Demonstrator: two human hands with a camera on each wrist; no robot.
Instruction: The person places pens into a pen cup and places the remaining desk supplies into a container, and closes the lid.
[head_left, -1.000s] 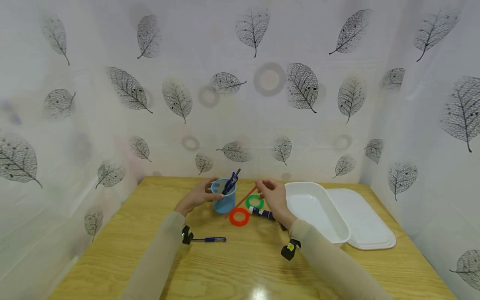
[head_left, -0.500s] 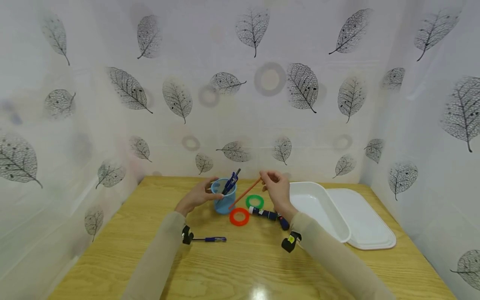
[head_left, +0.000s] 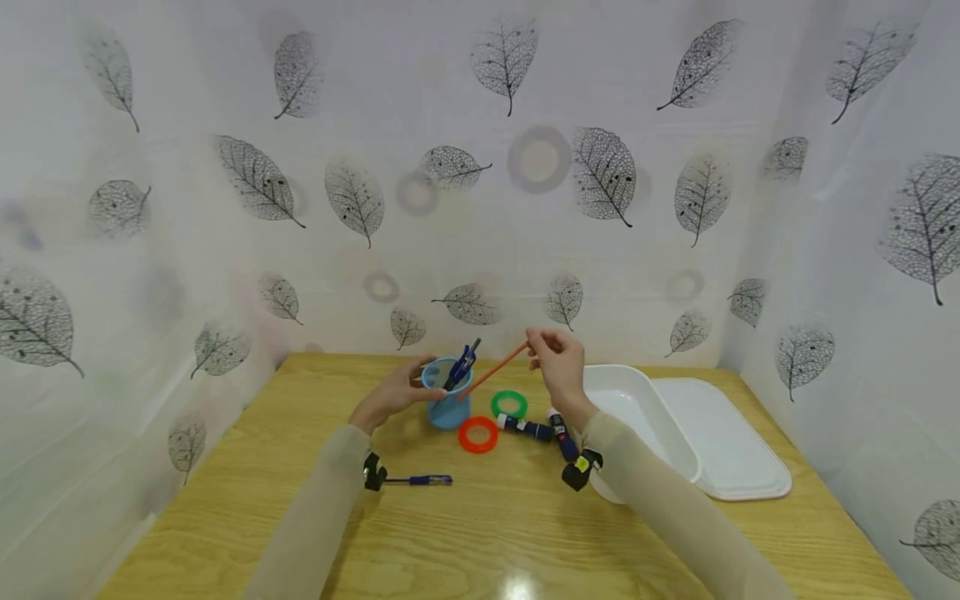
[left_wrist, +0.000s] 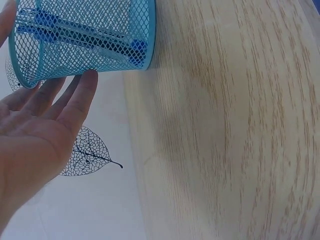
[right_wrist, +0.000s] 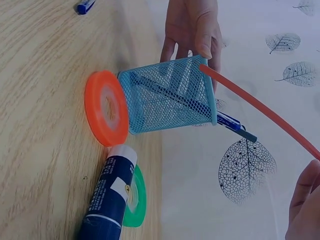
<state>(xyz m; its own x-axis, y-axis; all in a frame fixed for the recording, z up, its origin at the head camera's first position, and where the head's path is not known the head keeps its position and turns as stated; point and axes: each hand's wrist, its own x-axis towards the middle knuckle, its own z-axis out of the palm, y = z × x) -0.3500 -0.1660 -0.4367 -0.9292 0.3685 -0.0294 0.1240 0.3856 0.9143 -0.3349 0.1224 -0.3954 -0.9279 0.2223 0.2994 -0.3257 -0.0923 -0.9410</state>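
Note:
My left hand [head_left: 393, 393] holds the blue mesh pen holder [head_left: 450, 413], thumb at its near rim and fingers around its far side. Pens [head_left: 462, 367] lean inside it, their tops poking out above the rim. Between thumb and fingertips, my right hand [head_left: 558, 367] pinches one end of a thin orange stick [right_wrist: 265, 110]. That stick slants down toward the holder, its free end overlapping the holder's upper part in the right wrist view. An orange tape roll [right_wrist: 120, 120] lies close to the holder's base.
A green tape roll [head_left: 498, 405] and two dark blue glue sticks [head_left: 534, 430] lie right of the holder. One blue pen [head_left: 431, 480] rests nearer the front. At right stand a white tray [head_left: 688, 463] and its flat white lid [head_left: 731, 433]. A leaf-print curtain [head_left: 480, 242] hangs behind.
My right hand has risen and moved right, lifting the orange stick so its lower end goes from near the orange tape up beside the holder. The left hand stays on the holder.

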